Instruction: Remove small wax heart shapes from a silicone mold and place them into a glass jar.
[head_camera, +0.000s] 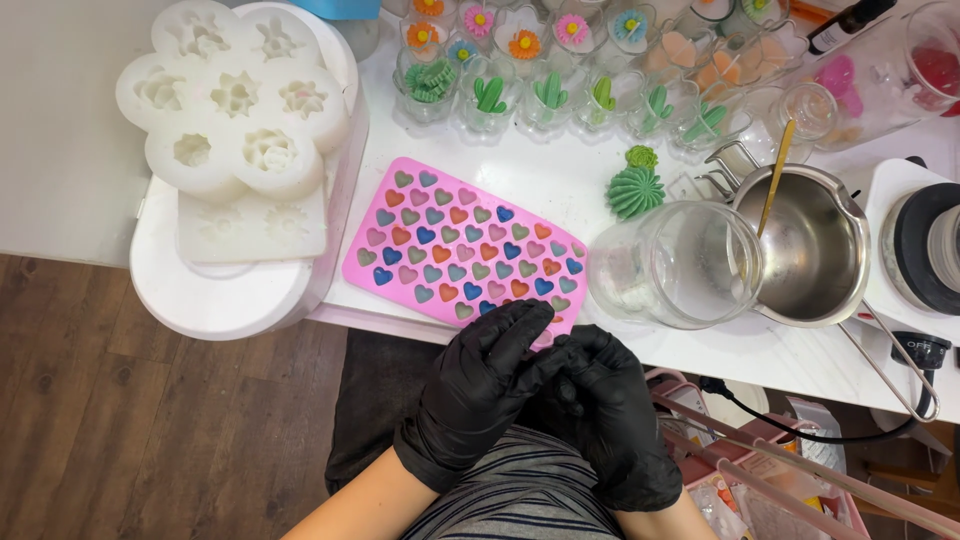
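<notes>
The pink heart mold (465, 245) lies on the white table (560, 175) just ahead of both gloved hands, its long axis running from upper left to lower right — its near edge touching the fingertips. The left hand (478, 385) reaches furthest, fingers stretched over that near edge, while the right hand (610, 410) curls beside it, touching the left. Whether either pinches something small from the mold I cannot tell — the black gloves hide it.
</notes>
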